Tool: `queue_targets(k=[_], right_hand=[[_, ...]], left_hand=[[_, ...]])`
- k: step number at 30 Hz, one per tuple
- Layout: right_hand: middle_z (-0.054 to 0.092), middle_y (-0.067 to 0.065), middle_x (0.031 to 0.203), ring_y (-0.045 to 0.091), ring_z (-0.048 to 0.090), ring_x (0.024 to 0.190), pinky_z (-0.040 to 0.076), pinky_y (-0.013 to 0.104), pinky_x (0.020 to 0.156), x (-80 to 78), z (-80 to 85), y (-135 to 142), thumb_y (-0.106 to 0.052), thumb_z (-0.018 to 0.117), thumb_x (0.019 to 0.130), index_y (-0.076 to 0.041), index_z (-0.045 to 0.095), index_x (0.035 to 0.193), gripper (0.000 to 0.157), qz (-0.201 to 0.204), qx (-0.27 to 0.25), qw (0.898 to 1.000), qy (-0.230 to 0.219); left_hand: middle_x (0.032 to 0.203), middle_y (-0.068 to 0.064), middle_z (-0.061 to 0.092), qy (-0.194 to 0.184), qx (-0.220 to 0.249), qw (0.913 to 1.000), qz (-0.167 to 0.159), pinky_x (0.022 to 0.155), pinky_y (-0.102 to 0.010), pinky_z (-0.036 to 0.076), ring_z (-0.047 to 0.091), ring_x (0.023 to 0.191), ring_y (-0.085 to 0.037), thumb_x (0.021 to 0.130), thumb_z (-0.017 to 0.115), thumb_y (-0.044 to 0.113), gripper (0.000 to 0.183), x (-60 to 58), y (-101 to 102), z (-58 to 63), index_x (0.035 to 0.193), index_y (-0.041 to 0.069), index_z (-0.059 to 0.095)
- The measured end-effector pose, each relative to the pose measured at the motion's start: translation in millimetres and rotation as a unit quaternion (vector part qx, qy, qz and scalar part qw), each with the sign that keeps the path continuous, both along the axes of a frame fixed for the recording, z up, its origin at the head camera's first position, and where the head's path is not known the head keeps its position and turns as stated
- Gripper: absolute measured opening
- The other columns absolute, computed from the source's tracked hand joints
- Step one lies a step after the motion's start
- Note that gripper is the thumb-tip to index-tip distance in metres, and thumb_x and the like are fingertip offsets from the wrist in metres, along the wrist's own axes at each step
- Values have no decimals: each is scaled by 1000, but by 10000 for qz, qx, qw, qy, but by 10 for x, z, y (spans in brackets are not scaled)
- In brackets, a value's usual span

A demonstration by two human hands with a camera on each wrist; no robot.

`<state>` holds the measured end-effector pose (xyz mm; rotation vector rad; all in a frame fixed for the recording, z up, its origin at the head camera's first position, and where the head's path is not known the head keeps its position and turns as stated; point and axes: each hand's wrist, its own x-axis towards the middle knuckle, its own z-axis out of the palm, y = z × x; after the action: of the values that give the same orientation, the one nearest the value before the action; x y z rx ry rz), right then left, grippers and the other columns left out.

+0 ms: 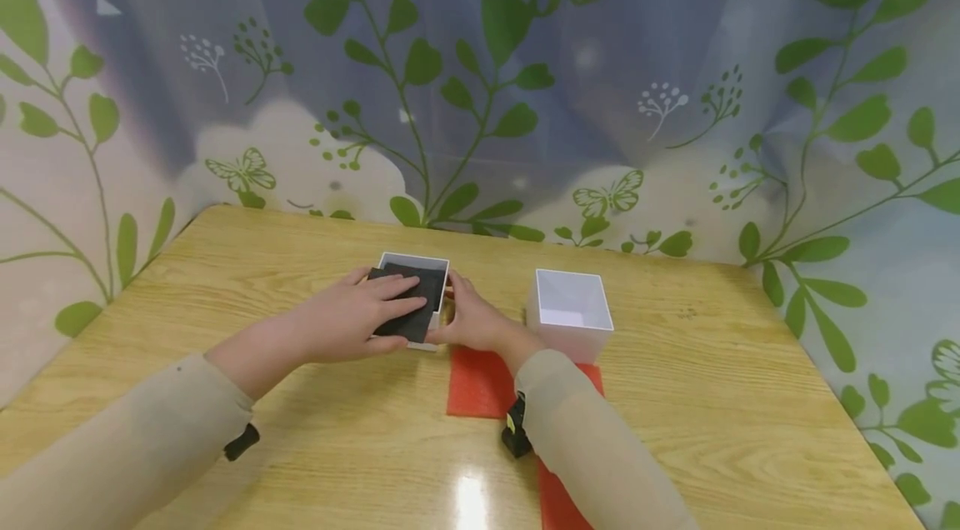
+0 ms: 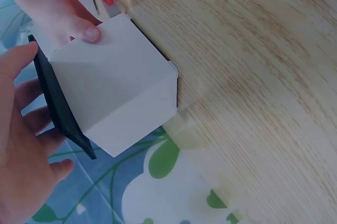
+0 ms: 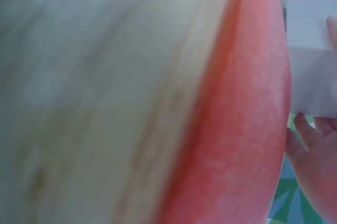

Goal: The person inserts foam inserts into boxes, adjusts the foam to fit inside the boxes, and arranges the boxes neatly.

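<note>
In the head view, my left hand (image 1: 356,313) lies palm down over a black square pad (image 1: 420,317), its fingers spread across the top and its thumb along the near edge. The pad overlaps the mouth of a white open box (image 1: 447,272). Seen from the left wrist, the black pad (image 2: 58,100) tilts against the top of the white box (image 2: 116,76), thumb tip at one corner. My right hand (image 1: 472,315) grips that box at its right side, thumb on the near face. More black shows inside the box, partly hidden by my left fingers.
Another open white box (image 1: 570,338) stands to the right. Red sheets (image 1: 480,384) lie on the wooden table (image 1: 360,447), partly beneath my right forearm. A leaf-patterned curtain (image 1: 600,113) hangs behind the table. Up close, a red sheet (image 3: 237,108) fills much of the right wrist view.
</note>
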<state>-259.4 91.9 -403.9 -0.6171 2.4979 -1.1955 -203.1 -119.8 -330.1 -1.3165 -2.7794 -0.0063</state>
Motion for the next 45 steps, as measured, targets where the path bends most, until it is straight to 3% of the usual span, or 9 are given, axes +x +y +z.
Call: queue_targets(k=[13,22,27,33,36,40,45], right_hand=[[26,10,142,26,34,130,29,39,105,22,-27,-17,-30,81,73,-12,19,144,96,-55,64,10000,12],[27,11,144,26,35,129,29,40,105,-6,-47,9,-35,80,72,-15,16,147,101,-100,219,9996,126],[17,10,151,27,25,136,24,43,107,5,-53,34,-31,79,74,-15,1,150,110,51,-143,9999,-28],[7,8,154,25,14,140,20,43,109,-6,-43,42,-16,79,75,-15,-17,147,120,81,-1068,9938,-286],[16,9,152,24,16,139,21,44,108,-13,-49,37,-11,79,75,-14,-6,149,113,169,-1275,9916,-156],[34,7,141,22,29,133,26,44,106,-37,-68,28,-8,80,72,-14,20,143,93,367,-1226,9915,243],[41,5,133,21,38,126,32,40,103,-85,-50,-18,-9,82,70,-13,31,136,83,486,-990,9933,350]], left_hand=[[141,-14,43,-18,-104,9999,30,99,-58,30,41,128,-29,92,57,36,51,17,-30,-33,138,13,48],[141,-15,42,165,190,9997,36,99,-56,32,41,128,-28,91,60,34,54,39,-87,-93,138,11,47],[138,-16,46,362,295,9989,-12,97,-54,35,44,126,-28,91,61,32,53,49,-129,-114,137,9,48],[136,-17,47,569,425,9973,-171,94,-52,39,46,124,-28,91,61,31,51,37,-145,-164,137,14,49],[136,-17,47,666,417,9967,-196,94,-51,39,46,123,-28,91,60,31,49,46,-140,-182,136,16,50],[135,-16,48,773,435,9960,-138,94,-51,40,47,123,-27,91,61,30,46,64,-139,-205,135,16,52],[132,-17,51,867,628,9942,-27,93,-48,43,50,119,-30,91,62,25,43,81,-141,-231,132,14,55]])
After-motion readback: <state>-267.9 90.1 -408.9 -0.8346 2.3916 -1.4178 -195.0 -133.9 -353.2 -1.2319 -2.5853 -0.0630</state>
